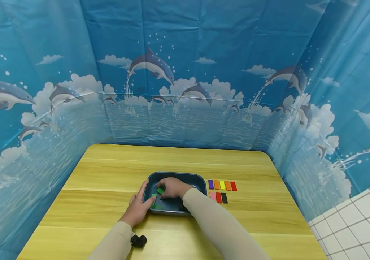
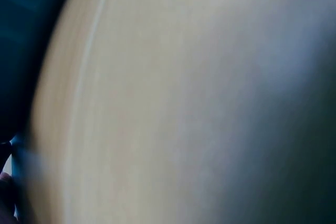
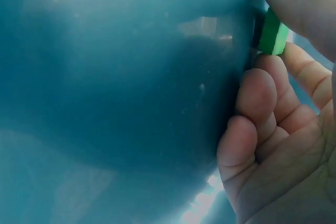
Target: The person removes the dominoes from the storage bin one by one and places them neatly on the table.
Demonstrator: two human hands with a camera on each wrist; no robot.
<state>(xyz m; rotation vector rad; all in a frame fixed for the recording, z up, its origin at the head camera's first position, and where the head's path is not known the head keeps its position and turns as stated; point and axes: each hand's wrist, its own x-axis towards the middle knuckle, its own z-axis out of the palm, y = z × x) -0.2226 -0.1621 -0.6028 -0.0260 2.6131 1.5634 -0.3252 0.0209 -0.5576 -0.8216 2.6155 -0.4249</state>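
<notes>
A dark blue rectangular tray (image 1: 175, 212) lies on the wooden table. My left hand (image 1: 138, 207) holds its left side, thumb over the rim and fingers along the outer wall. Inside the tray, my right hand (image 1: 173, 187) pinches a green domino-like block (image 3: 274, 34) between thumb and fingertips. Near the left thumb lie a light green block (image 1: 153, 196) and another green block (image 1: 156, 207), both in the tray. Part of the tray's right side is hidden by the right forearm. The left wrist view is blurred and shows mostly table surface.
Right of the tray, coloured blocks lie in two rows; a yellow block (image 1: 222, 185) is in the back row, a black block (image 1: 224, 198) ends the front one. A small black object (image 1: 138, 241) is at the left wrist. A dolphin-print curtain (image 1: 185, 119) surrounds the table (image 1: 253, 216).
</notes>
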